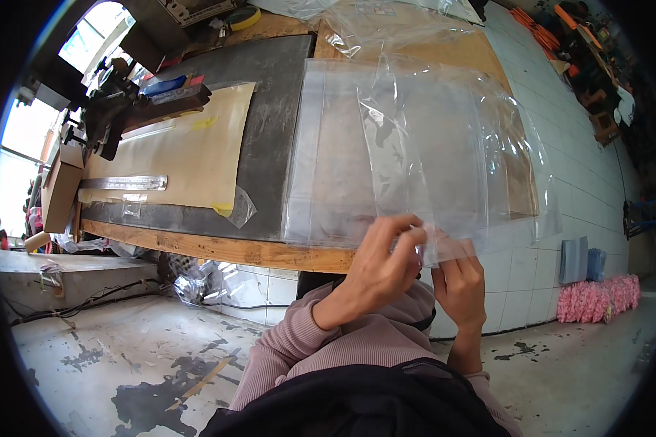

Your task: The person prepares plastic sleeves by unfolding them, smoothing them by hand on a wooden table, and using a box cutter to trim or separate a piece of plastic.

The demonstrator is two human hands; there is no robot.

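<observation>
A stack of clear plastic sheets [444, 146] lies across the right part of the workbench, its right side hanging past the table edge. On top runs a glossy folded strip of clear plastic [390, 138], its near end reaching my hands. My left hand [383, 255] is closed at the near edge, thumb and fingers pinched on the plastic. Close beside it on the right, my right hand [461, 280] has curled fingers gripping the same near end. Part of its fingers shows through the clear film. The fingertips of both hands are partly covered, so the exact grip is hard to see.
A dark metal clamp-like machine [113, 105] stands at the left over a tan sheet [226, 138] with a steel ruler [135, 183]. The bench's wooden front edge [219, 246] is near me. Yellow tape [244, 18] lies at the back. A pink bundle [598, 298] rests at the right.
</observation>
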